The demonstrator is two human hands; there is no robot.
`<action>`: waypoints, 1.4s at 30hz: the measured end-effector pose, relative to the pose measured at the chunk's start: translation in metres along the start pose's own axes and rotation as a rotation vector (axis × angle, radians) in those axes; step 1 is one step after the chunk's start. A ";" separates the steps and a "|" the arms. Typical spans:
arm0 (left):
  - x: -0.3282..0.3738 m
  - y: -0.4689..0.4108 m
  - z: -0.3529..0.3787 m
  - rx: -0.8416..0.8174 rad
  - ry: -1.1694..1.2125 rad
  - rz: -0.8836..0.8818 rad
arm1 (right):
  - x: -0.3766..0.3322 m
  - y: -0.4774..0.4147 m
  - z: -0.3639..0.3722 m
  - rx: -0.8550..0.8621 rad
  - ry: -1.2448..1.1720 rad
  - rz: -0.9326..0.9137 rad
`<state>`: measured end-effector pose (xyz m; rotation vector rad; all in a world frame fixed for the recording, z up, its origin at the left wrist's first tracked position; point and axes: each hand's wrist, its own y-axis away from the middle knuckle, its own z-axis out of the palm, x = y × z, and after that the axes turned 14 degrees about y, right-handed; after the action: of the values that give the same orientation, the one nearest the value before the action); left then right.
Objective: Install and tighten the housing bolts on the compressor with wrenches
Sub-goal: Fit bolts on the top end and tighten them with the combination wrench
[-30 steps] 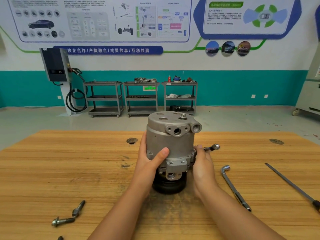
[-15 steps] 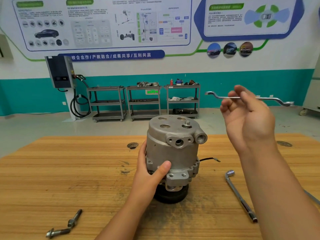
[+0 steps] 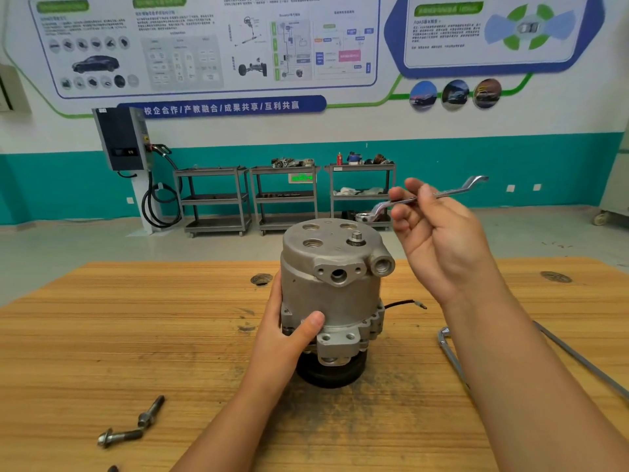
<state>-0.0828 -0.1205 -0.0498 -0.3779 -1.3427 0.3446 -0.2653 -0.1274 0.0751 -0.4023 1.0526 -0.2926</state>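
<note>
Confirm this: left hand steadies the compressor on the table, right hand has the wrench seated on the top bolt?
Not seated. The head view shows the left hand steadying the compressor on the table, the right hand holding the wrench up, clear of the top bolt.

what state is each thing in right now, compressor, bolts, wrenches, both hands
compressor: upright on its pulley, gripped by left hand
top bolt: standing in one hole, other three holes empty
ring wrench: in the air, off the bolt, pinched by right hand
loose bolts: lying on the table, front left
L-shaped wrench: lying on the table, untouched
</note>
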 end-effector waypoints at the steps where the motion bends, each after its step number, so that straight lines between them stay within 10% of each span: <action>1: 0.000 0.000 0.000 0.002 -0.003 -0.006 | 0.002 0.000 0.000 0.001 0.009 -0.006; 17: -0.004 -0.001 0.000 -0.015 0.016 0.009 | 0.031 -0.002 -0.011 0.078 0.244 -0.063; 27: -0.005 -0.001 0.002 -0.018 0.021 0.008 | 0.064 0.023 0.010 0.311 0.554 -0.621; 36: -0.006 0.000 0.001 -0.013 0.029 0.006 | 0.064 0.024 0.002 0.148 1.213 -1.023; 42: -0.010 0.000 -0.001 0.009 0.023 -0.003 | 0.051 0.025 0.009 0.038 1.219 -1.111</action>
<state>-0.0838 -0.1245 -0.0585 -0.3709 -1.3185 0.3426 -0.2330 -0.1250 0.0281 -0.7845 1.9081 -1.6995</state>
